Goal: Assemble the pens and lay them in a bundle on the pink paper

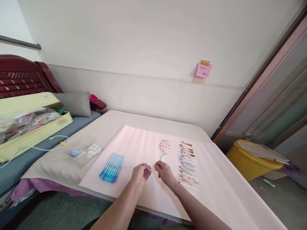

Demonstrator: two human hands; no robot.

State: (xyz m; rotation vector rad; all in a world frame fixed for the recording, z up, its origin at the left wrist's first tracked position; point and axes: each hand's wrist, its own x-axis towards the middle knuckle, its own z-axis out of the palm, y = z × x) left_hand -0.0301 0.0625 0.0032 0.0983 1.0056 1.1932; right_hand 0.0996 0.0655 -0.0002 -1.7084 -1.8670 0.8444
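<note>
My right hand (pixel 164 172) is closed round a slim white pen (pixel 162 157), whose dark-tipped end sticks up past the fingers. Just to its left, my left hand (pixel 141 172) has its fingers curled together; a small pale piece seems to show at the fingertips, too small to name. The two hands are close but apart. Beyond them lies a small group of pink-patterned pens (pixel 165 147). A long column of pens (pixel 187 164) with dark tips runs down the right side. Left of my hands, several blue pens (pixel 112 167) lie side by side.
Pink paper (pixel 216 179) covers much of the bed-like surface. Clear plastic packaging (pixel 92 151) and a blue packet (pixel 76 152) lie at the left. A yellow-green box (pixel 48 127) holds wrapped goods. A yellow bin (pixel 251 159) stands right; a pink note (pixel 203 70) hangs on the wall.
</note>
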